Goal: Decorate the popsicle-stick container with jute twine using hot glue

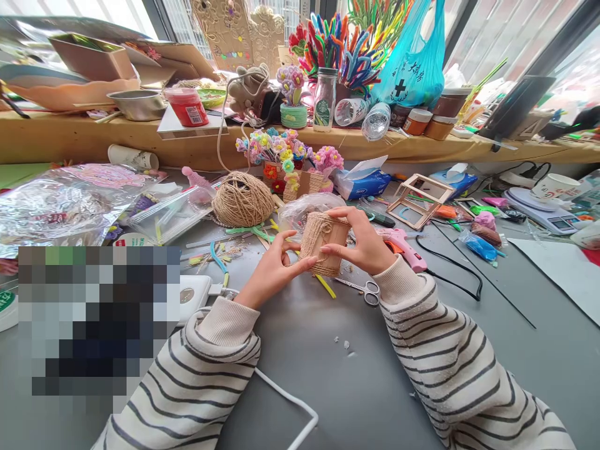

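Note:
Between my two hands is a small twine-wrapped cup [323, 242], held tilted above the table. Twine coils round its rims and side, and part of its tan wall shows bare. My left hand [274, 265] grips it from the left, thumb against the lower side. With thumb and fingers, my right hand [359, 240] clasps its right side and top edge. A ball of jute twine [244, 200] lies behind my left hand. Scissors [365, 290] rest on the table just below my right hand, and a pink glue gun [405, 248] is to its right.
A white cable [300, 406] crosses the grey table [323, 350] in front. The glue gun's black cord [469, 275] loops at right, near a small wooden frame [419, 200]. A white device [194, 297] sits by my left wrist. Pipe-cleaner flowers [281, 150] stand behind the twine.

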{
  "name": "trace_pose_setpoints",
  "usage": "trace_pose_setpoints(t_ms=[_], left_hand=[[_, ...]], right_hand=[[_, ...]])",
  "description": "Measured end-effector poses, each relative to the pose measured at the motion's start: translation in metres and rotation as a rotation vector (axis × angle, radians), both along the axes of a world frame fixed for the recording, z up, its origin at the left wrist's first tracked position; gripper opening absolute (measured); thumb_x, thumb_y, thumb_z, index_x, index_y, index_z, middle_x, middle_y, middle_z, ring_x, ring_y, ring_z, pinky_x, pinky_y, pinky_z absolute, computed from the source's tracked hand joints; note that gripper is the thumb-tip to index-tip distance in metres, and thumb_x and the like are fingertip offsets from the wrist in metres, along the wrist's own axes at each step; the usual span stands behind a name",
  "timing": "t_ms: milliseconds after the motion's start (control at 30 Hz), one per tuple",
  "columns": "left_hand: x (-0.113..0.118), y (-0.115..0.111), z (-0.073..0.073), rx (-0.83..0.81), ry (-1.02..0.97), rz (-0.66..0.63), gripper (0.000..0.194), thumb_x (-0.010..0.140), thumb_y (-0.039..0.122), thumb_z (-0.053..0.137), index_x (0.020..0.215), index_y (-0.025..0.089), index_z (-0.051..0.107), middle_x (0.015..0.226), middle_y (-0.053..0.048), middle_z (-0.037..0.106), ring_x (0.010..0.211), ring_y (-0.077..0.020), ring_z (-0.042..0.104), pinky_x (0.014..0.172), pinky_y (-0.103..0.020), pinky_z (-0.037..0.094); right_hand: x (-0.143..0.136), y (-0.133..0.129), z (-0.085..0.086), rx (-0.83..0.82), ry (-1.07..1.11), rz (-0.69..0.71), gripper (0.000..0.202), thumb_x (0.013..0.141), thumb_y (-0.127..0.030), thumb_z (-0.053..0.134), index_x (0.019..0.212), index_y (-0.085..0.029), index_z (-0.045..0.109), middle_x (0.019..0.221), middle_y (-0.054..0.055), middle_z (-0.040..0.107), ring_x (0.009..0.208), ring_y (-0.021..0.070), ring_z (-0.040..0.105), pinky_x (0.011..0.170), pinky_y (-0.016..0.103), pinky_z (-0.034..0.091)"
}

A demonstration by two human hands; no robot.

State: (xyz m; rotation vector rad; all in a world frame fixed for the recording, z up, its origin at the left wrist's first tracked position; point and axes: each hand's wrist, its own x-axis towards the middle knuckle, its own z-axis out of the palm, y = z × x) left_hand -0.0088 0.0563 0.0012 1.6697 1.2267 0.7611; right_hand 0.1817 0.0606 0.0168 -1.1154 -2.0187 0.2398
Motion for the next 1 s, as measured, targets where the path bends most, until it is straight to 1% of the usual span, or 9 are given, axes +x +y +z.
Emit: trace_pose_setpoints(t_ms=[233, 333, 433, 533, 633, 700, 833, 900, 1000], left_hand=[[-0.0015, 0.0014, -0.0023, -0.053, -0.053, 0.000, 0.069, 0.062, 0.046, 0.064, 0.117, 0.017, 0.033, 0.097, -0.005, 0.053, 0.050, -0.0042, 0.037, 0.049, -0.021, 0.033], [-0.0009, 0.0017, -0.0022, -0.049, -0.052, 0.002, 0.069, 0.062, 0.046, 0.064, 0.116, 0.017, 0.033, 0.096, -0.005, 0.054, 0.049, -0.0038, 0.035, 0.049, -0.021, 0.033], [-0.0003, 0.0016, -0.0018, -0.052, -0.045, 0.005, 0.068, 0.062, 0.046, 0.064, 0.116, 0.017, 0.033, 0.097, -0.005, 0.054, 0.048, -0.0038, 0.035, 0.049, -0.021, 0.033], [-0.0003, 0.0017, -0.0018, -0.053, -0.038, 0.008, 0.069, 0.062, 0.046, 0.064, 0.116, 0.017, 0.033, 0.098, -0.006, 0.054, 0.051, -0.0048, 0.040, 0.050, -0.021, 0.035], [-0.0008, 0.0021, -0.0025, -0.057, -0.039, 0.008, 0.069, 0.062, 0.046, 0.064, 0.116, 0.017, 0.032, 0.099, -0.006, 0.054, 0.056, -0.0071, 0.047, 0.052, -0.022, 0.038], [-0.0013, 0.0024, -0.0032, -0.061, -0.049, 0.005, 0.069, 0.063, 0.046, 0.063, 0.116, 0.017, 0.032, 0.099, -0.007, 0.055, 0.059, -0.0087, 0.050, 0.054, -0.024, 0.039], [-0.0021, 0.0030, -0.0045, -0.063, -0.076, 0.003, 0.067, 0.064, 0.047, 0.062, 0.117, 0.018, 0.032, 0.100, -0.008, 0.055, 0.065, -0.0114, 0.054, 0.058, -0.026, 0.042], [-0.0023, 0.0031, -0.0045, -0.062, -0.075, 0.009, 0.067, 0.064, 0.047, 0.062, 0.117, 0.018, 0.033, 0.099, -0.008, 0.055, 0.062, -0.0110, 0.053, 0.057, -0.026, 0.041], [-0.0022, 0.0030, -0.0038, -0.059, -0.058, 0.012, 0.068, 0.063, 0.047, 0.062, 0.117, 0.017, 0.033, 0.099, -0.007, 0.055, 0.056, -0.0087, 0.049, 0.055, -0.025, 0.040]], right_hand=[[-0.0010, -0.0015, 0.0019, -0.027, 0.024, 0.006, 0.050, 0.064, -0.040, 0.067, 0.104, -0.021, 0.045, 0.108, 0.009, 0.054, 0.104, 0.0250, 0.048, 0.089, 0.042, 0.038], [-0.0005, -0.0015, 0.0024, -0.046, 0.064, 0.017, 0.041, 0.068, -0.040, 0.063, 0.101, -0.021, 0.046, 0.107, 0.008, 0.054, 0.105, 0.0242, 0.048, 0.090, 0.042, 0.037], [-0.0008, -0.0008, 0.0020, -0.030, 0.080, 0.015, 0.035, 0.073, -0.036, 0.060, 0.100, -0.021, 0.046, 0.107, 0.009, 0.054, 0.107, 0.0233, 0.047, 0.092, 0.042, 0.036], [-0.0014, 0.0001, 0.0014, -0.025, 0.070, 0.012, 0.034, 0.074, -0.034, 0.059, 0.102, -0.020, 0.046, 0.108, 0.009, 0.054, 0.107, 0.0231, 0.046, 0.092, 0.041, 0.035], [-0.0010, 0.0012, 0.0013, -0.031, 0.068, 0.008, 0.030, 0.078, -0.036, 0.053, 0.102, -0.020, 0.047, 0.108, 0.010, 0.054, 0.108, 0.0227, 0.046, 0.093, 0.041, 0.033], [-0.0004, 0.0019, 0.0015, -0.033, 0.057, 0.008, 0.034, 0.076, -0.039, 0.056, 0.102, -0.020, 0.047, 0.109, 0.010, 0.053, 0.108, 0.0234, 0.046, 0.093, 0.042, 0.033], [0.0000, 0.0021, 0.0021, -0.031, 0.012, -0.003, 0.047, 0.067, -0.042, 0.064, 0.104, -0.020, 0.045, 0.111, 0.011, 0.052, 0.109, 0.0253, 0.045, 0.093, 0.043, 0.033], [-0.0003, 0.0016, 0.0026, -0.033, 0.004, 0.003, 0.052, 0.065, -0.045, 0.065, 0.106, -0.020, 0.044, 0.111, 0.011, 0.051, 0.109, 0.0256, 0.044, 0.093, 0.043, 0.034], [-0.0008, 0.0006, 0.0029, -0.038, -0.025, 0.019, 0.067, 0.056, -0.049, 0.070, 0.109, -0.020, 0.042, 0.114, 0.012, 0.049, 0.110, 0.0272, 0.043, 0.092, 0.044, 0.035]])
